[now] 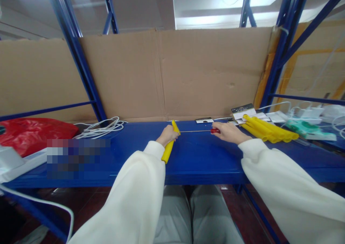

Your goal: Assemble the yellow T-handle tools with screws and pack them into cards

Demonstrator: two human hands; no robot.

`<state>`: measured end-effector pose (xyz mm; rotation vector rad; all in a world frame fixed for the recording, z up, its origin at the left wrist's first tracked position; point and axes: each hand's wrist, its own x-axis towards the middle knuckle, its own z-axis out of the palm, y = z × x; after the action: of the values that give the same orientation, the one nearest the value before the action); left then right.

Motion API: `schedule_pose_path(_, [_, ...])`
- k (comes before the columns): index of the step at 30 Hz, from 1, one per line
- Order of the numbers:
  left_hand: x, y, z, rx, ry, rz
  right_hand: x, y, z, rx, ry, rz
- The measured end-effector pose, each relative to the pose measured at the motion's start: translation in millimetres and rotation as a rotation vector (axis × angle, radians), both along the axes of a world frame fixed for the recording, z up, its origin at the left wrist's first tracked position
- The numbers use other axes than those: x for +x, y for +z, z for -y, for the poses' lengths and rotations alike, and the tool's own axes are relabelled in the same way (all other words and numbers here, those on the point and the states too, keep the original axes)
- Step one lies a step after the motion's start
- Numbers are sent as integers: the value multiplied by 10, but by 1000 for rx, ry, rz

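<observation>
My left hand (pixel 167 136) is wrapped round a yellow tube (pixel 168 152), which tilts over the blue table with its top end leaning away from me. In my right hand (pixel 228 132) is the red handle of a screwdriver (pixel 195 131). Its long thin shaft runs level to the left, and the tip meets the side of the yellow tube by my left fingers. Whether the tip goes into the tube is too small to tell. Several more yellow tubes (pixel 272 129) lie in a pile to the right of my right hand.
Black-and-white cards (pixel 244 111) lie behind the pile, with a green-and-white packet (pixel 307 129) and white chargers at far right. On the left are a coiled white cable (pixel 104 129), a red bag (pixel 40 132) and a white power strip (pixel 27 165). Cardboard (pixel 210 75) walls the table's back.
</observation>
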<state>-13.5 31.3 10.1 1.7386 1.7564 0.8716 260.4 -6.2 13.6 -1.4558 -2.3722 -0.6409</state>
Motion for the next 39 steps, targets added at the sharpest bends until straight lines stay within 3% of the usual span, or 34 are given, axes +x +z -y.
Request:
schedule_pose_path(4, [-10, -4, -8, 15, -4, -16, 22, -28, -15, -22, 48, -28])
schedule_pose_path(11, [-13, 19, 19, 36, 21, -50, -53, -16, 36, -131, -24, -66])
schedule_pose_path(17, [-18, 29, 45, 5, 25, 23, -50, -23, 29, -66, 19, -56])
schedule_pose_path(25, [-15, 44, 47, -6, 38, -10, -91, -15, 56, -144, -43, -63])
schedule_pose_path(33, [-1, 77, 94, 10, 27, -44, -74, -13, 57, -41, -29, -10])
schedule_pose_path(39, [1, 84, 97, 4, 29, -99, -107, -8, 71, -108, -59, -50])
